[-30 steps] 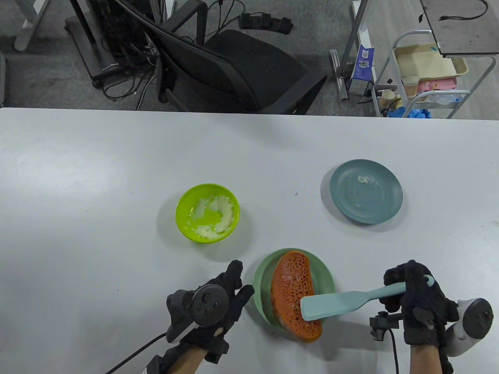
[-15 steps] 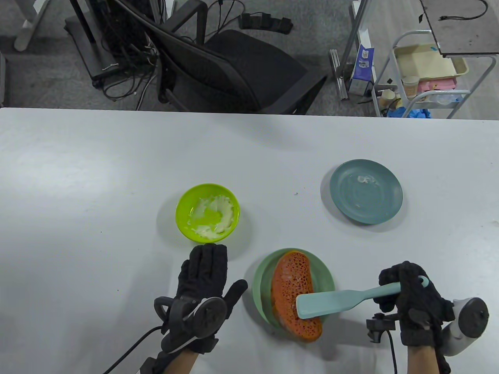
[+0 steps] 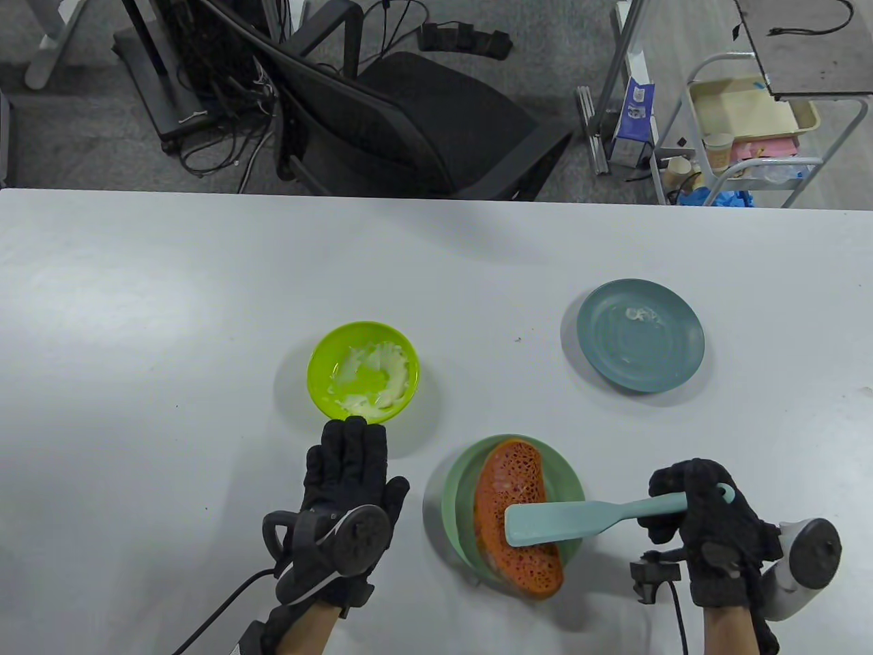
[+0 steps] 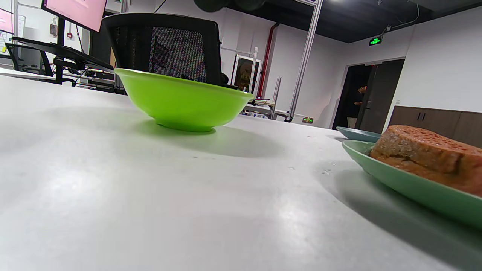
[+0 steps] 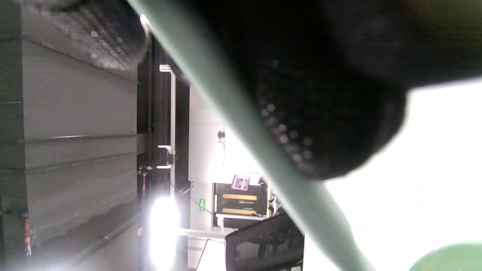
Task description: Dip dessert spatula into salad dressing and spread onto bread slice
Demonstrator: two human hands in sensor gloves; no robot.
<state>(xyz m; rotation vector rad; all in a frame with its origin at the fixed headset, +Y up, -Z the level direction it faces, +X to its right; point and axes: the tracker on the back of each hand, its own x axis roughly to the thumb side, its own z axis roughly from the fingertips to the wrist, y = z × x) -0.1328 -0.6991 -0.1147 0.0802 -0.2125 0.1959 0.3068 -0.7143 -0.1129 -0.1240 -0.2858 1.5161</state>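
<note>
Two gloved hands are counted, the left (image 3: 348,471) and the right (image 3: 706,518). One spatula (image 3: 580,520) is seen. Two plates are counted: a green one (image 3: 453,491) near, and a blue one (image 3: 641,336) far right. One bowl (image 3: 363,372) (lime green) and one bread slice (image 3: 515,477) are found. One chair (image 3: 409,116) is seen beyond the table.

Teal plate (image 3: 641,336) on white table (image 3: 170,286); black office chair (image 3: 416,116) behind.

bowl (image 3: 363,370) left | bread slice (image 3: 518,522) on plate (image 3: 453,505) before it | second plate (image 3: 640,336) right
</note>
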